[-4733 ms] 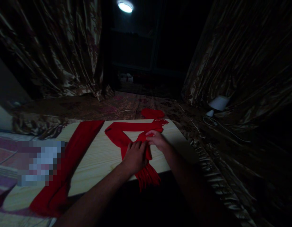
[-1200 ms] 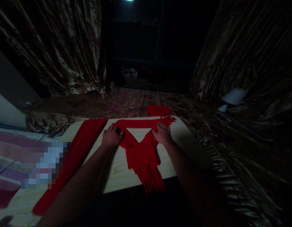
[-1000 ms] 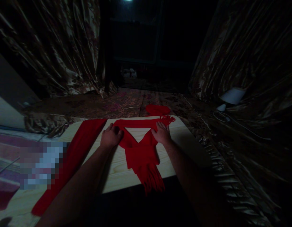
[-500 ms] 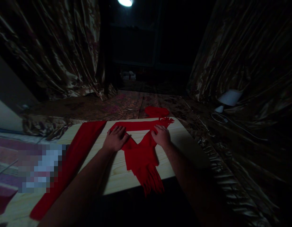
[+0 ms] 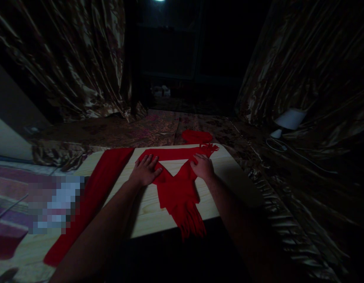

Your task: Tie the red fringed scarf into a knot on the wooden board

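A red fringed scarf lies folded on the pale wooden table, its bands making a triangle with bare wood inside. One fringe hangs over the near edge; the other rests at the far right corner. My left hand presses flat on the scarf's left fold, fingers spread. On the right fold lies my right hand, palm down with fingers stretched forward. Neither hand grips the cloth. To the left, a long red strip of cloth runs along the table, partly behind my left forearm.
Beyond the far edge sits a red cloth item on patterned fabric. A white lamp with its cord stands at right. Curtains hang on both sides. Striped cloth lies at left, beside a blurred-out patch.
The camera view has shifted slightly. Both hands stay on the same folds of the scarf, and the scarf keeps its shape.
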{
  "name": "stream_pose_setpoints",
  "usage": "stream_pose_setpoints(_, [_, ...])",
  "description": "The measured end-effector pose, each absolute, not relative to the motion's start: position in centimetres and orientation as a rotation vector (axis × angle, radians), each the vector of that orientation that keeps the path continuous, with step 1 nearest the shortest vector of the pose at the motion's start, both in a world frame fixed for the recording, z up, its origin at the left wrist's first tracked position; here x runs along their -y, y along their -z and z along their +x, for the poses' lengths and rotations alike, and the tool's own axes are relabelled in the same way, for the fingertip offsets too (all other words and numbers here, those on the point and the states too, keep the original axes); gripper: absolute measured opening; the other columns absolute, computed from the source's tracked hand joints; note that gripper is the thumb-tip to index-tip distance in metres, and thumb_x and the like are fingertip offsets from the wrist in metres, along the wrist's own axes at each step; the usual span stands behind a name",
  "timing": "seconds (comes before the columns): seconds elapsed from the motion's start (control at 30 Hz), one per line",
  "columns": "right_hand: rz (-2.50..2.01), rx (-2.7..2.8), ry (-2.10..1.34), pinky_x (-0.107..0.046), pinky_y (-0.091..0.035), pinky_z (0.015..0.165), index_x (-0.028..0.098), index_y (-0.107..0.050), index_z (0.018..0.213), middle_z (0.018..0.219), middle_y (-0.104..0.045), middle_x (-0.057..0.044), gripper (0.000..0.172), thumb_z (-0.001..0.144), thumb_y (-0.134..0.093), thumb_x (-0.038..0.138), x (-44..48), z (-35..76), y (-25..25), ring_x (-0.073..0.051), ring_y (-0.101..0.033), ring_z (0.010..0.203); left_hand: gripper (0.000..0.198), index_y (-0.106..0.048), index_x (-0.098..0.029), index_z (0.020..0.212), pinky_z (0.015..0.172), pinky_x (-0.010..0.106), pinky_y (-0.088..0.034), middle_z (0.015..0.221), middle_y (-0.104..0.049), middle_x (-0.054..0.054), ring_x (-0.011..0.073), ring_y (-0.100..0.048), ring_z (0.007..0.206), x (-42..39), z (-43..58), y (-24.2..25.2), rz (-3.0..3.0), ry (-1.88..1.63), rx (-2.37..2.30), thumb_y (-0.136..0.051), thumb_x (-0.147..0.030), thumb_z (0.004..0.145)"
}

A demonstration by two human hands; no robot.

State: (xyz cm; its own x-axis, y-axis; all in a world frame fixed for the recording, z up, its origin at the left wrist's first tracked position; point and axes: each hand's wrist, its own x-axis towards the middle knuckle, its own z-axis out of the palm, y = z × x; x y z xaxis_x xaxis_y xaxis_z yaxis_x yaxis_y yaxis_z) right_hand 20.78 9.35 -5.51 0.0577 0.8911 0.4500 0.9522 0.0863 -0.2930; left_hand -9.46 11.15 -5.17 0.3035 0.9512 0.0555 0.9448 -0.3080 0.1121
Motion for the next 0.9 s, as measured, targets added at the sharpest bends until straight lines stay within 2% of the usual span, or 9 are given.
stream_pose_setpoints(0.37, [-1.824, 1.84, 0.132, -0.039, -0.038, 0.11, 0.018, -0.07, 0.124, 0.135, -0.065, -0.009, 0.042, 0.088, -0.057, 0.036, -9.47, 20.85, 5.57, -0.025, -0.054, 0.126, 0.081, -0.019, -0.028, 0.161, 0.121, 0.056, -0.012, 0.168, -0.014, 0.008, 0.0298, -0.012, 0.155, -11.02, -9.39, 5.11, 2.481, -0.179, -1.814, -0.023, -0.072, 0.094])
stream_pose_setpoints(0.9, [-1.824, 1.848, 0.125, -0.039, -0.039, 0.109, 0.017, -0.07, 0.124, 0.134, -0.066, -0.009, 0.042, 0.088, -0.056, 0.034, -9.06, 20.63, 5.01, -0.025, -0.054, 0.125, 0.078, -0.023, -0.027, 0.16, 0.12, 0.056, -0.013, 0.167, -0.018, 0.009, 0.0311, -0.015, 0.154, -10.91, -9.37, 5.12, 2.484, -0.243, -1.794, -0.029, -0.069, 0.095])
